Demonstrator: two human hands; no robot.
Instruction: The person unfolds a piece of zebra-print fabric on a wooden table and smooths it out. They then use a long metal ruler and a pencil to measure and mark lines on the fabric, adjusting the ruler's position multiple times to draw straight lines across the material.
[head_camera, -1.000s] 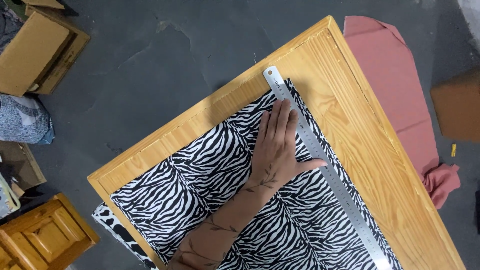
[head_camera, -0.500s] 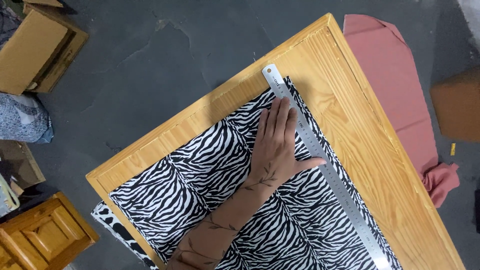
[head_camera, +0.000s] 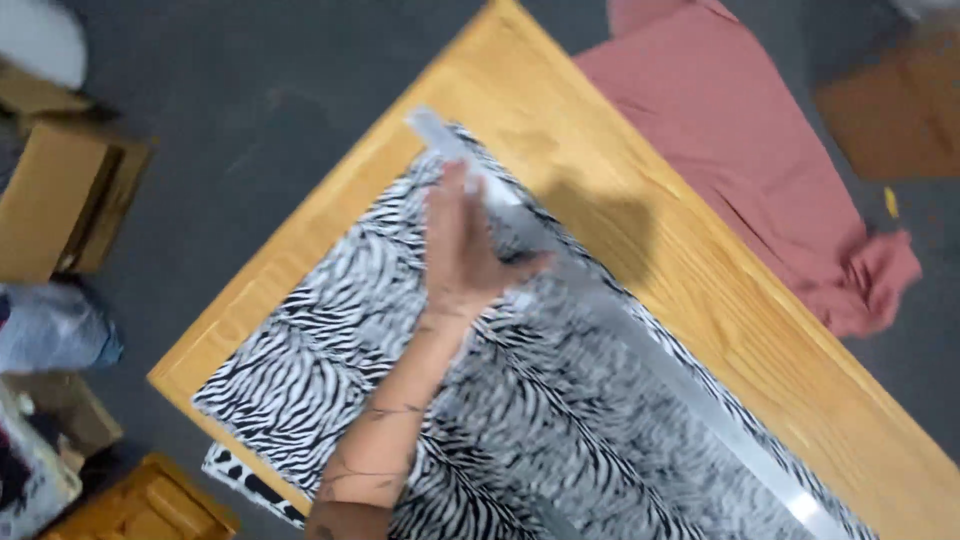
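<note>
Since a second ago my view has swung and blurred, yet my left hand stays spread flat, gripping nothing, palm pressing the zebra-print fabric on the wooden table. Just beside my fingertips and thumb lies the long metal ruler, its length running diagonally away from my wrist along the fabric's far edge. My right hand is out of sight.

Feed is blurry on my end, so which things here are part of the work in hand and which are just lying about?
In hand:
left hand pressing flat
zebra-print fabric
long metal ruler
wooden table

Lying about:
pink cloth on the floor
cardboard box
small wooden cabinet
</note>
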